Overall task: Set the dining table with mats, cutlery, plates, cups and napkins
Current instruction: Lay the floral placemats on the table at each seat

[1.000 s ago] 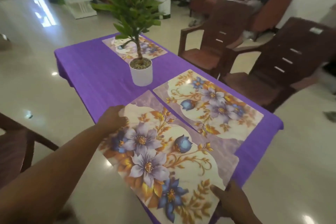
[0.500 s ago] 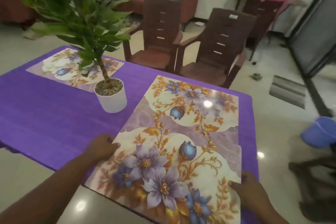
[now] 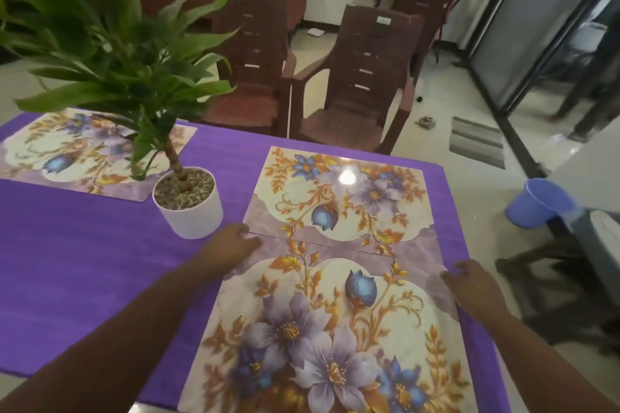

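Note:
A floral placemat (image 3: 328,329) lies on the purple tablecloth (image 3: 84,261) at the table's near right end. My left hand (image 3: 228,246) holds its far left corner with curled fingers. My right hand (image 3: 473,285) holds its far right corner at the table's edge. The mat's far edge meets a second floral placemat (image 3: 342,198) lying flat beyond it. A third placemat (image 3: 77,151) lies at the far left, partly behind leaves. No cutlery, plates, cups or napkins are in view.
A potted plant in a white pot (image 3: 191,211) stands just left of my left hand. Two brown plastic chairs (image 3: 355,104) (image 3: 251,77) face the table's far side. A blue bucket (image 3: 540,203) and a dark stool (image 3: 570,278) stand on the floor at the right.
The placemat came down from a tilted, held-up position onto the table in front of the second mat. My hands slid from its sides to its far corners, and my view turned right.

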